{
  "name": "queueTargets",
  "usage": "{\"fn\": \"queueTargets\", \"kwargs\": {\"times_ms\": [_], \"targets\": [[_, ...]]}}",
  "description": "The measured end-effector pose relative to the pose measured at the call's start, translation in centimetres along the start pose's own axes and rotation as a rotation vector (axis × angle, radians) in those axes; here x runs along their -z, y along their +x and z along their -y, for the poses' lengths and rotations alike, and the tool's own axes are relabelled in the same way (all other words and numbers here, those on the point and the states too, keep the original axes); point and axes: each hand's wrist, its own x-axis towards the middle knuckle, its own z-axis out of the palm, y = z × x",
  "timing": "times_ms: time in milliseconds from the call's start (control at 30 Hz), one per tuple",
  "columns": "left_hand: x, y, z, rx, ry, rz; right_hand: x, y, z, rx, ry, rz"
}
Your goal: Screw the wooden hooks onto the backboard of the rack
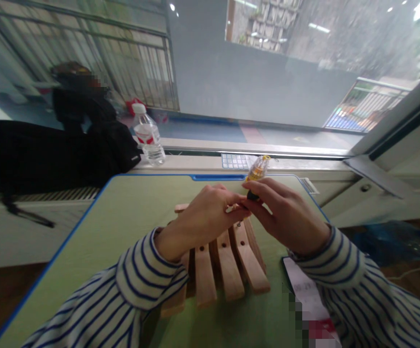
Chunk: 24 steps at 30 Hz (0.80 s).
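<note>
My right hand (280, 208) is closed around a screwdriver (258, 169) with a clear and yellow handle, which points up and away from me. My left hand (210, 212) pinches with its fingertips beside the screwdriver's lower end; what it grips is too small to make out. Under both hands lies a wooden piece with several pale slats (229, 270), spread side by side and pierced by dark holes. My left hand and forearm hide part of this wooden piece.
The green table (140, 198) has a blue rim. A phone (304, 290) lies under my right forearm. On the sill behind stand a water bottle (148, 137) and a black bag (111, 142). A white gridded sheet (233, 160) lies by the window.
</note>
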Motion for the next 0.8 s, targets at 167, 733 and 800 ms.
{"fn": "queueTargets", "kwargs": {"times_ms": [167,733,800], "targets": [[0.18,0.04,-0.05,0.03,0.055,-0.042,-0.03,0.09,0.18,0.017,0.002,-0.009],[0.11,-0.07,0.17,0.033,-0.056,0.043,0.47,0.16,0.42,-0.017,-0.015,0.067],[0.17,-0.07,0.24,0.026,-0.082,0.068,0.3,0.06,0.43,-0.02,-0.025,0.056]]}}
